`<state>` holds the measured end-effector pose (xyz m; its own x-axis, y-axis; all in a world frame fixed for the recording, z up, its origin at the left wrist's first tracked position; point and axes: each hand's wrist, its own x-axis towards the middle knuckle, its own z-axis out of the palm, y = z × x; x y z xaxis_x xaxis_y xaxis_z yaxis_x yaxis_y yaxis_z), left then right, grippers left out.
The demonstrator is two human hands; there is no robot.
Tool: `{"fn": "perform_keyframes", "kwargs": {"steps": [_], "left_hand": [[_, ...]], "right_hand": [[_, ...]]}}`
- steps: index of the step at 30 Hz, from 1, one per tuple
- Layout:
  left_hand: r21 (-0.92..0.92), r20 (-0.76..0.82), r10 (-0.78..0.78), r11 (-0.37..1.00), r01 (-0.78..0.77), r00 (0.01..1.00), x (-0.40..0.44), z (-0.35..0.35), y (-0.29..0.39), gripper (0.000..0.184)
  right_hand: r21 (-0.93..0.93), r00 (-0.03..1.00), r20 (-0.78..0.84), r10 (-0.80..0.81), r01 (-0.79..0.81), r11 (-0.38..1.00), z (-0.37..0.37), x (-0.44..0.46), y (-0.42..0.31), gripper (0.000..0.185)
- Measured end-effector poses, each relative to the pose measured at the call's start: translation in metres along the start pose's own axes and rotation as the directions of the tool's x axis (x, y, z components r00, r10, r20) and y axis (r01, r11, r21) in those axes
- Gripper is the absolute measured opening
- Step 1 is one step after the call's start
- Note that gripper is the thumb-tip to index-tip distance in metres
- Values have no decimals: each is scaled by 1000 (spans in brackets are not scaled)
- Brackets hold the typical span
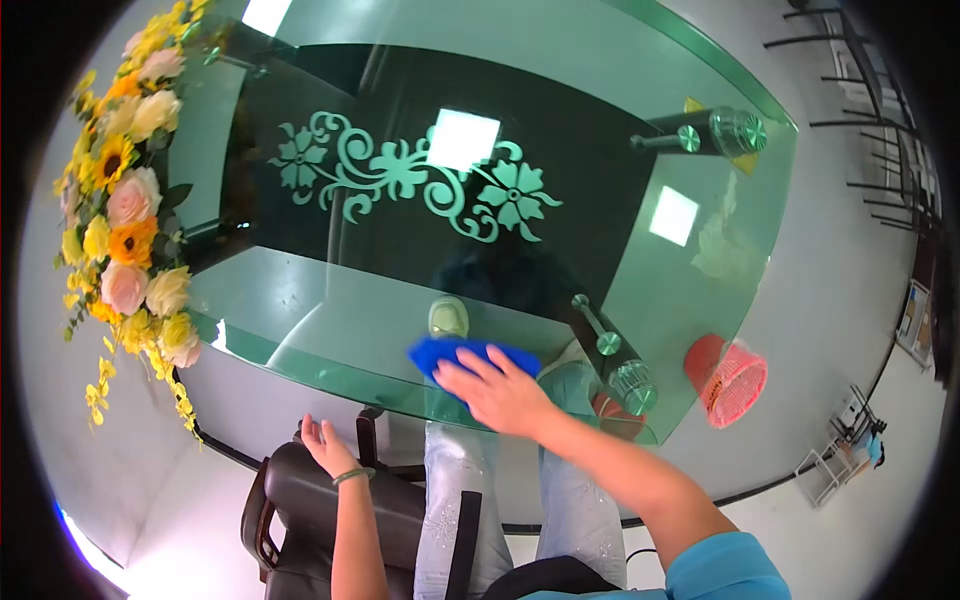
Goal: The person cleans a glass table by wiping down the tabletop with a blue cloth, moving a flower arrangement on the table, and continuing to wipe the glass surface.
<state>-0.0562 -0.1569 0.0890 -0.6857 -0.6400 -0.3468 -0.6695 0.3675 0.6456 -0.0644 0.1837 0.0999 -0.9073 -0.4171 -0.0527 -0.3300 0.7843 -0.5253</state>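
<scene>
A blue cloth point(440, 352) lies on the near edge of a glass table point(330, 290). On top of it rests my right hand point(492, 390), palm down with the fingers spread, pressing it to the glass. My left hand point(328, 447), with a green bangle at the wrist, hovers above a dark leather chair, off the table. Its fingers are apart and nothing is in them. Beneath the glass a dark panel point(400, 260) carries a pale flower-and-scroll pattern point(405, 170).
Yellow, pink and orange flowers point(130, 240) hang over the table's left end. The dark chair point(310, 500) stands at my left. A pink basket point(735, 385) sits on the floor to the right. Metal-capped supports point(630, 385) show under the glass. Dark racks point(870, 90) stand far right.
</scene>
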Motion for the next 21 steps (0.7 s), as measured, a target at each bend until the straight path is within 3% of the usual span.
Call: {"fn": "perform_keyframes", "kwargs": {"steps": [1,3,4,5,6,8,9,11,13,14,17,19,21], "left_hand": [[-65,25,-102,992,103,994,28,-15,-37,44],[-124,85,-275,951,284,958,47,-30,-43,52],[-129,112,-343,925,356,932,50,-23,-19,57],[-132,136,-413,893,429,901,54,-16,-4,63],[-148,175,-388,898,414,905,61,-9,0,69],[-252,237,-353,877,409,905,75,7,12,75],[-330,263,-342,847,417,902,83,13,21,75],[-494,253,-360,750,440,898,101,24,37,72],[-612,257,-339,668,424,905,120,32,48,67],[-646,263,-314,645,408,912,127,34,51,63],[-707,248,-350,573,416,903,144,38,70,53],[-725,244,-401,529,441,883,153,36,74,54],[-702,161,-413,591,398,896,169,35,70,59]], "right_hand": [[14,997,32,-64,64,998,1,-17,-2,70],[84,972,189,-140,126,988,-2,-22,23,66],[77,913,406,31,-68,995,-38,11,35,64],[26,777,601,185,-251,968,-73,44,47,62],[-127,977,116,180,-165,978,-61,34,72,58],[-171,910,-231,344,-386,906,-73,78,124,60],[-187,878,-374,299,-387,903,-80,102,148,59],[-209,770,-519,371,-535,819,-80,152,184,56],[-169,605,-601,522,-735,657,-72,203,187,55],[-173,575,-622,531,-763,623,-64,225,174,55],[-237,833,-458,311,-451,860,-31,248,78,51],[-307,975,-164,149,-193,932,-7,230,5,54],[-169,997,46,-65,72,983,22,187,-43,58]]}}
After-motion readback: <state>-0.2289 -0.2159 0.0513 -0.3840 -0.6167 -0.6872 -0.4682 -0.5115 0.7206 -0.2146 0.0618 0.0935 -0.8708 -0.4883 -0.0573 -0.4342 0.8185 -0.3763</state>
